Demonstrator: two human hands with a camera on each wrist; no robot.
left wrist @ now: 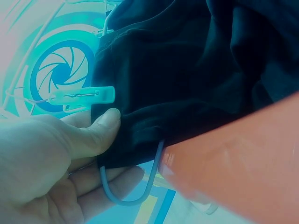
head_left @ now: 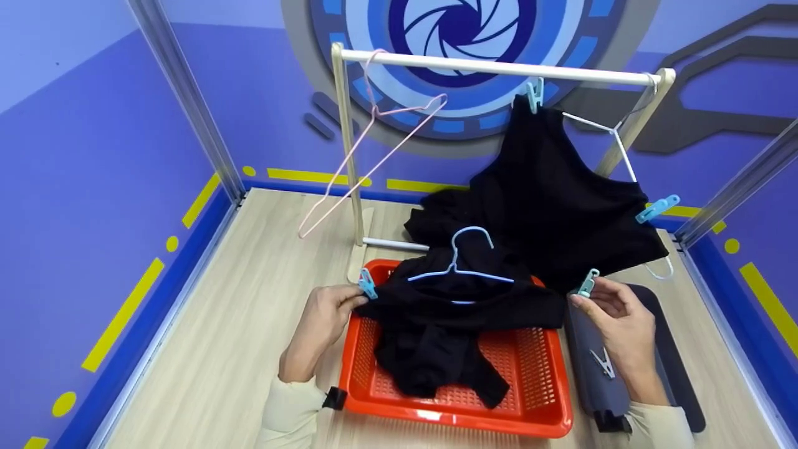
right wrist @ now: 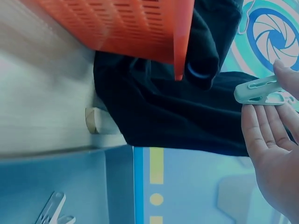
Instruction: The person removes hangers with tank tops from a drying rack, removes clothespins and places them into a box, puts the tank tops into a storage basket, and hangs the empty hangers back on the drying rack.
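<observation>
A black garment (head_left: 492, 312) on a blue hanger (head_left: 458, 269) lies over the red basket (head_left: 455, 419). At its left end a blue clothespin (head_left: 368, 284) is clipped. My left hand (head_left: 324, 315) pinches the cloth just below that clothespin; in the left wrist view the hanger's blue end loop (left wrist: 128, 203) sticks out beneath the cloth, by my fingers. To the right of the garment, my right hand (head_left: 623, 321) pinches a pale green clothespin (head_left: 588, 282) between thumb and fingers. In the right wrist view this clothespin (right wrist: 259, 89) is apart from the black cloth.
Behind stands a rack with a white rail (head_left: 499, 67). A pink hanger (head_left: 374, 156) hangs at its left; a black garment (head_left: 548, 181) with two blue clothespins hangs at its right on a white hanger (head_left: 617, 131). A dark grey box (head_left: 589, 368) holding a clothespin (head_left: 603, 363) lies beside the basket.
</observation>
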